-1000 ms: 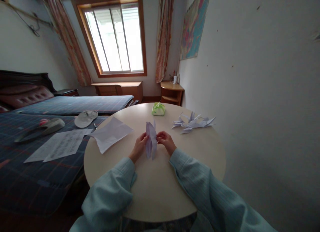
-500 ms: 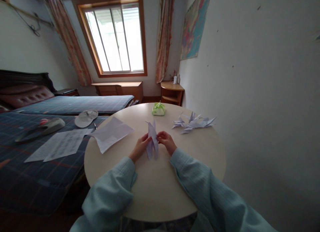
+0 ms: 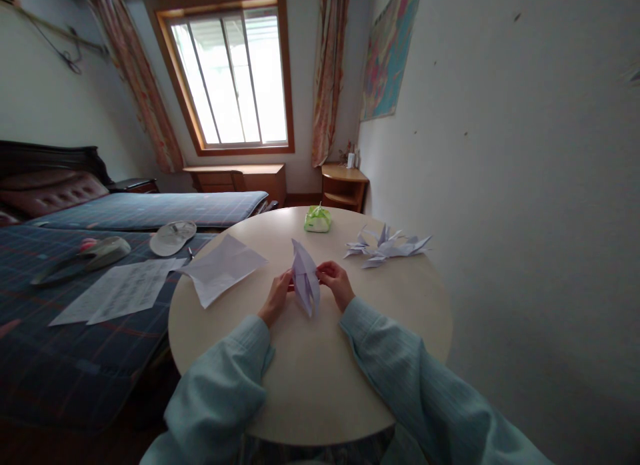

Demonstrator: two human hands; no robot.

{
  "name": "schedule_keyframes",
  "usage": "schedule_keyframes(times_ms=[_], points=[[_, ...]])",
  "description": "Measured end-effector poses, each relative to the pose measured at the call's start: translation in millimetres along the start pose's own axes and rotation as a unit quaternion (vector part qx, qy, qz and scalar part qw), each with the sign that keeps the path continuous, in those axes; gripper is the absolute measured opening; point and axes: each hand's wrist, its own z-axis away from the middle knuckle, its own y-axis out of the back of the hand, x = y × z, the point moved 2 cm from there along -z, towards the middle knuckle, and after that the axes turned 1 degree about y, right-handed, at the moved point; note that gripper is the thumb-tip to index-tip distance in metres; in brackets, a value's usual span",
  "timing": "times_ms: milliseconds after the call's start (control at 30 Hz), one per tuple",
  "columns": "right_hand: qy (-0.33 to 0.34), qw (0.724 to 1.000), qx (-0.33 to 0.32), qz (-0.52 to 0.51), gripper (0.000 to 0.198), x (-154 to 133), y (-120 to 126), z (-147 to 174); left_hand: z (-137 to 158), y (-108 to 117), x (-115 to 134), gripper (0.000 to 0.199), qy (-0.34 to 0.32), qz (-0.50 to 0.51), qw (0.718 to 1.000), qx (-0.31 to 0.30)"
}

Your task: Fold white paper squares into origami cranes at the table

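Between my two hands stands a white folded paper (image 3: 305,281), long and pointed at both ends, held just above the round table. My left hand (image 3: 278,297) grips its left side, with the fingertips partly hidden behind the paper. Its right edge is pinched by the thumb and fingers of my right hand (image 3: 336,283). Several folded paper cranes (image 3: 385,247) lie in a cluster at the right back of the table. White paper sheets (image 3: 223,268) rest on the table to the left of my hands.
A green tissue pack (image 3: 317,219) sits at the far side of the round cream table (image 3: 310,385). To the left, a bed (image 3: 55,358) carries printed sheets (image 3: 117,291), a cap (image 3: 173,237) and a grey object. A wall (image 3: 540,251) stands close on the right.
The folded paper has been turned, so a broader face with a central crease now shows. My left fingers have slid partly behind it; my right hand has barely moved.
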Motion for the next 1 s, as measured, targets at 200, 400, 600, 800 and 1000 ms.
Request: schedule_keyframes(times_ms=[200,400,600,800,1000], points=[[-0.01,1.0,-0.026,-0.01,0.02,-3.9,-3.2,3.2,-7.5,5.9,-5.7,0.032,-0.013,-0.021,0.998,0.058],[0.034,0.998,0.045,0.017,0.019,-7.8,2.8,0.9,-7.3,5.7,-2.9,0.033,-0.013,0.016,0.998,0.056],[-0.003,0.999,0.053,0.006,0.034,6.4,6.2,-7.3,-4.2,4.1,-1.7,0.036,-0.005,0.041,0.998,0.037],[-0.067,0.997,0.031,0.009,0.029,17.2,6.6,-8.9,-0.2,2.3,4.1,0.033,-0.013,0.056,0.998,0.026],[-0.061,0.996,0.061,0.02,0.026,12.6,11.2,-9.8,4.5,-0.6,11.5,0.035,-0.014,0.057,0.998,0.025]])
